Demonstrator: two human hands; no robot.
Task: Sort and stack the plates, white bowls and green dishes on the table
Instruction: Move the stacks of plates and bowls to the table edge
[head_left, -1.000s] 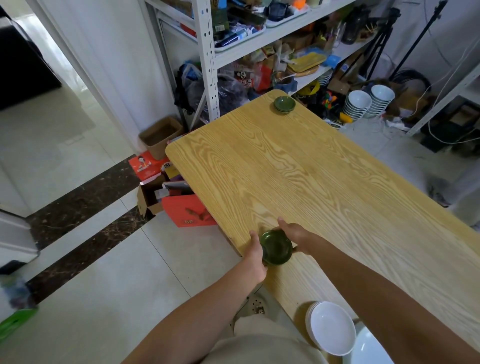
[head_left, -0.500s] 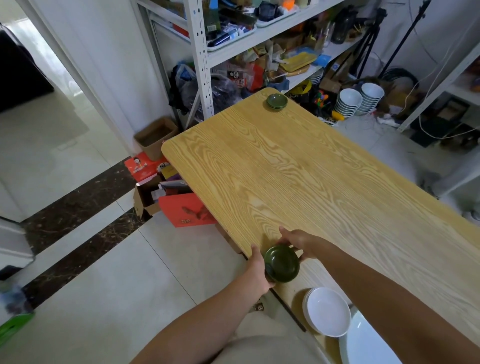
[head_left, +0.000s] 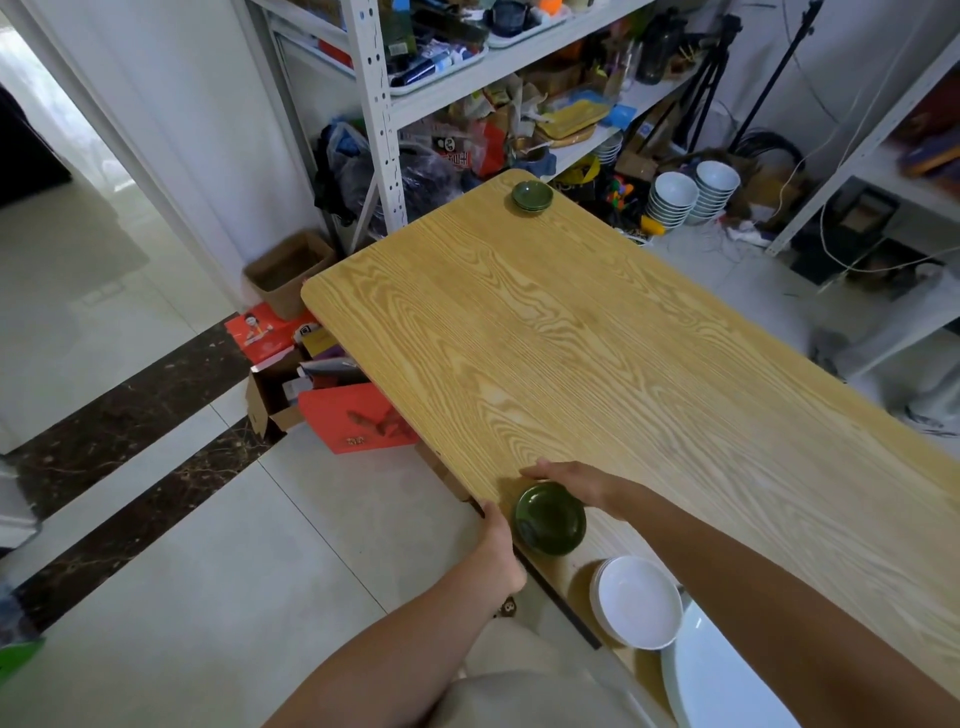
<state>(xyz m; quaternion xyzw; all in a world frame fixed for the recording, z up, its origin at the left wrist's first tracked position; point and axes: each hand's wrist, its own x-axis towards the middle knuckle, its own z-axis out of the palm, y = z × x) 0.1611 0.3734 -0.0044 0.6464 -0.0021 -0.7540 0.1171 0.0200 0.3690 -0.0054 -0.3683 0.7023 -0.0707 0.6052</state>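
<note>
A dark green dish (head_left: 550, 517) sits at the near left edge of the wooden table (head_left: 597, 338). My left hand (head_left: 500, 545) cups its left side at the table's edge, and my right hand (head_left: 566, 480) wraps around its far side. Just right of it, closer to me, stands a stack of white bowls (head_left: 639, 603). A large white plate (head_left: 722, 686) lies at the bottom edge of the view, partly under my right forearm. A second stack of green dishes (head_left: 531, 196) rests on the table's far corner.
A cluttered white metal shelf (head_left: 374, 104) stands behind the table's far end. Two stacks of white bowls (head_left: 672, 200) sit on the floor there. Red boxes (head_left: 358, 415) and a cardboard box (head_left: 291, 270) lie by the table's left side.
The green dish, between both hands, has slid along the table edge toward me and closer to the white bowls. The view has shifted slightly.
</note>
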